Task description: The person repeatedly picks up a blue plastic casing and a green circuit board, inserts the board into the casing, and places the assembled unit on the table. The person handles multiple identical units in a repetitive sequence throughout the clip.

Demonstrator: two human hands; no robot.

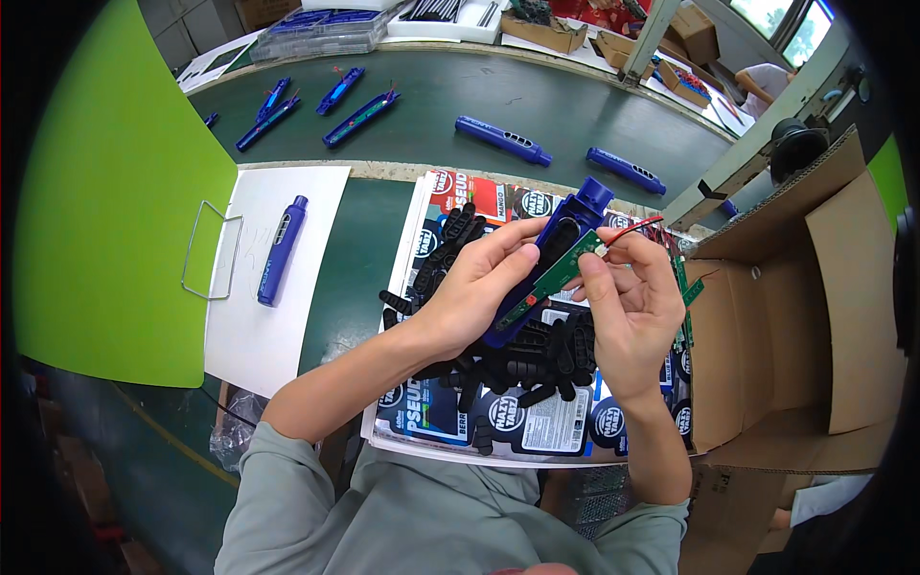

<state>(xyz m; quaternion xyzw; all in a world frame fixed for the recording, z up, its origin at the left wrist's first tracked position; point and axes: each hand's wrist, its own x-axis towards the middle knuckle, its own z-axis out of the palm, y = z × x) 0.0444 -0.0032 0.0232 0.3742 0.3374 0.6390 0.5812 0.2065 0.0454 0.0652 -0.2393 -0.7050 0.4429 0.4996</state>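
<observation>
My left hand (486,283) is closed around a blue plastic housing (586,198), tilted with its narrow end up and to the right. Between thumb and fingers, my right hand (628,307) pinches a narrow green circuit board (573,264) with a red and a black wire at its upper end. The board lies slantwise across the front of the housing; whether any of it sits inside I cannot tell. Below both hands, a heap of small black ribbed parts (537,359) lies on a stack of printed sheets (450,419).
An open cardboard box (767,326) stands at the right, with more green boards (692,290) beside it. Blue housings (503,140) lie on the green bench (422,86) beyond, several with boards and wires. One blue pen-shaped unit (283,251) rests on white paper (261,335) near a lime-green panel (115,201).
</observation>
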